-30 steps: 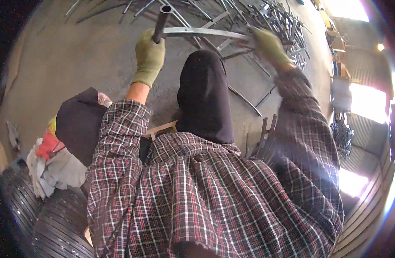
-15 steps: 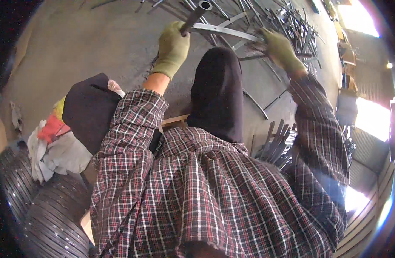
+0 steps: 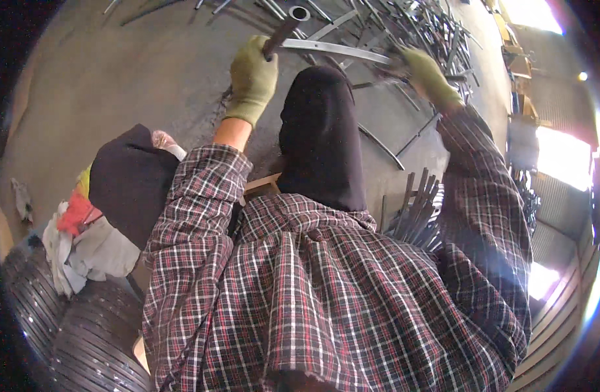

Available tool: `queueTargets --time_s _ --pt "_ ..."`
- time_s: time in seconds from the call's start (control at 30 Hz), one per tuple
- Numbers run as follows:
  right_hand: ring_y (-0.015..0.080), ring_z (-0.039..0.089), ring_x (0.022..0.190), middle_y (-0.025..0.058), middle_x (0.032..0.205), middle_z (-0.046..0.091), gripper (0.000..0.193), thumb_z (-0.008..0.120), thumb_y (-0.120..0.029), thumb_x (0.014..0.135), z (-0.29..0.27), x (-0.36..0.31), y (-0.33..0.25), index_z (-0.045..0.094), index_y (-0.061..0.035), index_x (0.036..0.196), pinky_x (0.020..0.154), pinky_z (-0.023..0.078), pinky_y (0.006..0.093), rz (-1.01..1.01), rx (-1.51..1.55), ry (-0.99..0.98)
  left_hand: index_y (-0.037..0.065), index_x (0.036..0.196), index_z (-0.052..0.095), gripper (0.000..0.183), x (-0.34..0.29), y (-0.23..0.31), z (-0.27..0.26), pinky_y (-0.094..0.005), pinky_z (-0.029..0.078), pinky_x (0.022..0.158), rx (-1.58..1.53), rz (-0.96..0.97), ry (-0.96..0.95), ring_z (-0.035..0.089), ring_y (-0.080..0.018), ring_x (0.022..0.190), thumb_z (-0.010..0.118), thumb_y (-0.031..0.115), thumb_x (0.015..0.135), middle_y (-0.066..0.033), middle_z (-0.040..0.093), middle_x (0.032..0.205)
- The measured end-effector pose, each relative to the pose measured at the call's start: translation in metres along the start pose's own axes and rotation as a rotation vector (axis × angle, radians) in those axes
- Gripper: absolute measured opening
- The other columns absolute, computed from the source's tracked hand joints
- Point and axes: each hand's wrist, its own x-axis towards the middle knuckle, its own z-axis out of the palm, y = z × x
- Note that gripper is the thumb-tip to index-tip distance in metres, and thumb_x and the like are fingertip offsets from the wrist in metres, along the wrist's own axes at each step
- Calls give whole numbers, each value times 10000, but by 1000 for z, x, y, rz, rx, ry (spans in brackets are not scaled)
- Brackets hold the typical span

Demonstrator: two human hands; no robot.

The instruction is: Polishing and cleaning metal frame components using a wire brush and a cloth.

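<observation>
My left hand point(image 3: 253, 81), in a pale green work glove, is closed around a dark metal tube point(image 3: 283, 32) whose round hollow end points away from me. From the tube a flat, slightly curved metal bar point(image 3: 336, 49) with small holes runs right. At the bar's far right end is my right hand point(image 3: 427, 75), gloved the same way, its fingers closed. A dark brownish thing point(image 3: 397, 66) by its fingers is smeared by motion, and I cannot make out its kind. A narrow dark end juts out on that hand's other side. Both hands are above the floor, beyond my knee.
A heap of loose metal tubes and bars point(image 3: 411, 29) covers the floor at the far right. More dark bars point(image 3: 414, 212) stand bundled by my right side. On the left, grey cloths point(image 3: 104, 248) lie over stacked black ribbed pieces point(image 3: 94, 333). A red cloth point(image 3: 76, 214) is beside them.
The whole view has shifted a little. My left hand and the tube sit slightly further left in it, while my right hand stays near the bar's end. Both grips look the same.
</observation>
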Motion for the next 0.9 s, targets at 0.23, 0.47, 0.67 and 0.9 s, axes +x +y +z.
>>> queueTargets --time_s 0.23,0.47,0.67,0.9 --pt "379 573 1042 175 1106 610 581 678 23 599 2 76 -116 576 -38 1167 884 503 401 -43 -3 54 61 960 568 151 25 50 -45 -493 472 713 -380 -651 -529 596 -406 858 602 120 826 -183 603 907" --pt "313 604 940 102 992 621 397 704 -173 704 1 75 -133 627 -98 1086 796 509 422 -220 146 473 70 1173 608 254 60 15 -121 -408 496 842 205 13 -224 644 -341 987 515 101 939 -170 679 1037" --pt "321 615 903 111 925 626 366 753 -296 696 2 95 -144 642 -82 972 760 504 438 -208 270 519 42 1180 613 330 101 119 -115 -347 474 899 -27 341 -126 638 -278 1049 561 -44 865 -141 662 1137" --pt "280 624 876 114 964 646 197 605 -121 784 20 151 -201 651 -56 964 772 521 395 -78 -53 577 97 1074 645 180 125 105 -70 -440 490 673 270 200 -157 645 -391 830 560 131 919 -199 663 900"
